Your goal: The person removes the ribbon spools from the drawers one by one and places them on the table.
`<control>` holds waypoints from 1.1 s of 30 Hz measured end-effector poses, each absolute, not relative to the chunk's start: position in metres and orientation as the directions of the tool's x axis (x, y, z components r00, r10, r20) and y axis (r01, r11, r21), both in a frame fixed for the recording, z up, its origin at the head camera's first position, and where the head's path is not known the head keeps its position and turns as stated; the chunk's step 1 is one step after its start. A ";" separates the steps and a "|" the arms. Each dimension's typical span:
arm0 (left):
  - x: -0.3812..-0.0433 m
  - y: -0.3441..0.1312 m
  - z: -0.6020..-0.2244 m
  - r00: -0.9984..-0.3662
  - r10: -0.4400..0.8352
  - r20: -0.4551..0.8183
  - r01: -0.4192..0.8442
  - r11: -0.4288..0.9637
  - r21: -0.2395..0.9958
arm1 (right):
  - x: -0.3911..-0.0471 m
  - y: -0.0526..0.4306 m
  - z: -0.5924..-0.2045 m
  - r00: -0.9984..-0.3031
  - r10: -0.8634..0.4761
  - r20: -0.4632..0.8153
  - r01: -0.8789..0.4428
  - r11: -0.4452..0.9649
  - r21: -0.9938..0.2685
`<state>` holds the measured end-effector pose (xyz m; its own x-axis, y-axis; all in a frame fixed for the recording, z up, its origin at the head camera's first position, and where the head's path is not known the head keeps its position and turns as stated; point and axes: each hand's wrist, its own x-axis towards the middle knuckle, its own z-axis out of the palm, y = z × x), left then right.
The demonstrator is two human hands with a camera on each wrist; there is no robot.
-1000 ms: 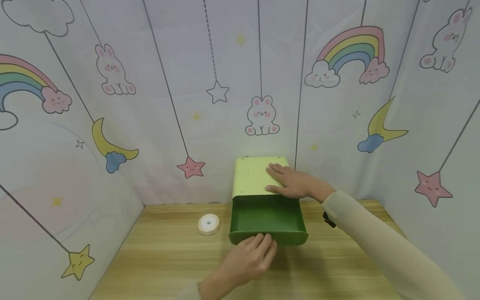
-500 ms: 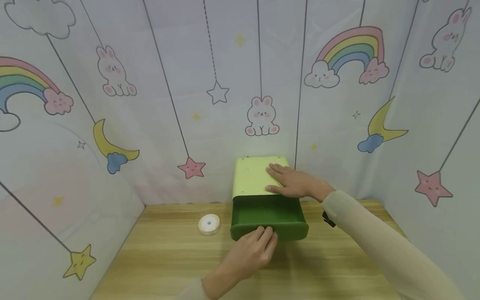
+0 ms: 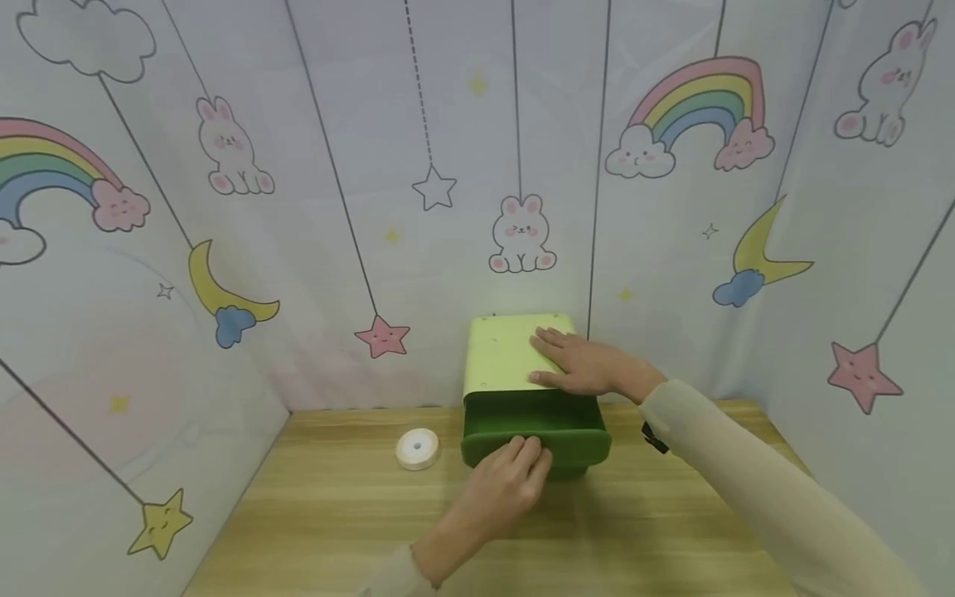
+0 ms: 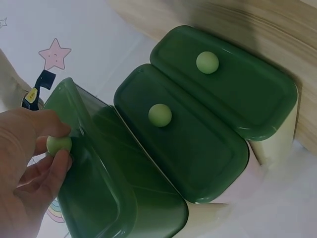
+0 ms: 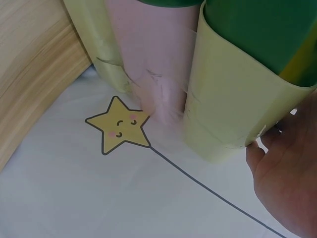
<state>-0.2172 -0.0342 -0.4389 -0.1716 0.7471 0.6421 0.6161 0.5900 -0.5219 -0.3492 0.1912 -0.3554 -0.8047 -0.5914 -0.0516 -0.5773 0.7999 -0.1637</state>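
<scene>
A small drawer cabinet (image 3: 501,352) with a pale yellow-green top stands against the back cloth. Its top drawer (image 3: 578,446), dark green, sticks partway out, and the part of its inside that shows is bare. My left hand (image 3: 492,489) pinches the round light-green knob (image 4: 59,144) on that drawer's front, between thumb and fingers. On the cabinet's top, toward its right side, my right hand (image 3: 585,363) rests flat with fingers straight. Two lower drawers, the middle drawer (image 4: 198,148) and the bottom drawer (image 4: 242,94), sit closed with matching knobs in the left wrist view.
A white spool (image 3: 417,448), seemingly of ribbon, lies on the wooden table (image 3: 336,497) left of the cabinet. Printed cloth (image 3: 433,274) with rabbits, stars and rainbows hangs behind and at both sides. A dark band (image 3: 655,437) is on my right wrist.
The top drawer has slid inward toward the cabinet, so less of its inside shows. My left hand has moved forward with the knob. The right hand has stayed on the cabinet top.
</scene>
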 end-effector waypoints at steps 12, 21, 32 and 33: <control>-0.231 -0.034 -0.437 -0.243 0.743 0.624 0.618 0.614 -0.490 | -0.350 0.191 -0.355 -0.802 -0.596 -0.046 -0.584 0.797 -0.157; -0.243 -0.030 -0.434 -0.305 0.727 0.615 0.585 0.653 -0.481 | -0.352 0.191 -0.353 -0.793 -0.608 -0.036 -0.596 0.787 -0.157; -0.259 -0.028 -0.435 -0.335 0.715 0.614 0.564 0.674 -0.477 | -0.352 0.189 -0.350 -0.794 -0.605 -0.055 -0.588 0.788 -0.179; -0.260 -0.028 -0.435 -0.331 0.713 0.618 0.567 0.674 -0.474 | -0.352 0.189 -0.350 -0.794 -0.605 -0.056 -0.588 0.789 -0.180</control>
<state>-0.2602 -0.0276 -0.4350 -0.3310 0.7135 0.6175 0.5666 0.6736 -0.4745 -0.3518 0.1892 -0.3500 -0.7942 -0.6051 -0.0559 -0.5882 0.7885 -0.1797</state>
